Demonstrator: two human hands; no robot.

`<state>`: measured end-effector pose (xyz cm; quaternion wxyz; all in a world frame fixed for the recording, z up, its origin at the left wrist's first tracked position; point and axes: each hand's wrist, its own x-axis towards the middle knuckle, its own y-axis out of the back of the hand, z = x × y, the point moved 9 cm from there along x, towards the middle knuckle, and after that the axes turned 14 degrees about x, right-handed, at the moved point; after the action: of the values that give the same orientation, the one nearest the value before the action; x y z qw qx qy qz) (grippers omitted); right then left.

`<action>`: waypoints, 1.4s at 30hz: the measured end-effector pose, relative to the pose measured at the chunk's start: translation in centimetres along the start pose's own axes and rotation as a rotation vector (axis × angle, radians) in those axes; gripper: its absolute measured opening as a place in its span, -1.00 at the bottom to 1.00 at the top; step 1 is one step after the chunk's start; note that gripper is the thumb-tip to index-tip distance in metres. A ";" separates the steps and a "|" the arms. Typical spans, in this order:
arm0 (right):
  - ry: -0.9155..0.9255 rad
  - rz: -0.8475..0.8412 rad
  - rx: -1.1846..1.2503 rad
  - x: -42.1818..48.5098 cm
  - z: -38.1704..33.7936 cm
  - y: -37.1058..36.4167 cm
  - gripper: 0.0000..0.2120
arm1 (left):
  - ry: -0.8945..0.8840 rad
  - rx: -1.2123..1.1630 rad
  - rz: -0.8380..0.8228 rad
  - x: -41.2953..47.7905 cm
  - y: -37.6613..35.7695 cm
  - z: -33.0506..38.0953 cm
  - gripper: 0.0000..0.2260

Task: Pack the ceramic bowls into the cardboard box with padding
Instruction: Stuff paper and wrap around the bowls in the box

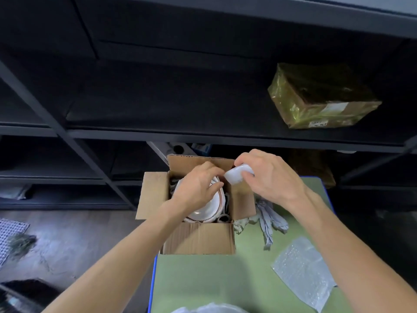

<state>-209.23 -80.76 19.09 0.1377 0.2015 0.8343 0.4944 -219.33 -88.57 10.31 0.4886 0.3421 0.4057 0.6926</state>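
An open cardboard box (198, 239) stands at the far left of a green table (203, 283). White ceramic bowls (203, 211) with a brown rim lie inside it, with crumpled paper tucked at the box's right side. My left hand (196, 188) reaches into the box and its curled fingers hold a bowl's upper rim. Above the box's right side, my right hand (268, 177) grips a small whitish wad of padding (237, 176).
A bubble wrap sheet (302, 272) lies on the table at the right. Crumpled paper (268, 220) sits beside the box. Dark metal shelving (203, 136) rises behind, with a taped parcel (322, 98) on it. More plastic (209, 309) shows at the bottom edge.
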 end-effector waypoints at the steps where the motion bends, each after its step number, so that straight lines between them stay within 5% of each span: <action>1: -0.022 -0.008 -0.034 0.2 0.1 -0.4 -0.74 | 0.018 0.048 -0.036 0.0 -1.0 -0.4 -0.73; 6: -0.104 -0.053 -0.212 0.6 0.0 -3.5 -0.80 | 0.074 0.245 -0.158 -0.1 -4.7 -1.3 -0.67; 12: -0.112 -0.048 -0.239 0.8 0.0 -6.2 -0.83 | 0.149 0.279 -0.036 -0.5 -3.9 -1.7 -0.66; 20: -0.081 -0.032 -0.267 2.8 0.4 -8.8 -0.84 | 0.204 0.083 -0.009 -0.8 -4.1 -1.9 -0.77; 26: 0.023 0.145 -0.131 1.0 0.9 -7.2 -0.86 | 0.206 -0.009 0.022 -0.9 -3.9 -2.0 -0.77; 42: 0.184 0.131 -0.292 -0.2 1.3 -9.4 -0.85 | 0.223 -0.061 0.030 -1.1 -4.0 -1.8 -0.78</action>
<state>-210.43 -83.92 10.18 0.0560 0.1873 0.7477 0.6346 -218.99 -89.30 5.85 0.4402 0.2536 0.4311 0.7457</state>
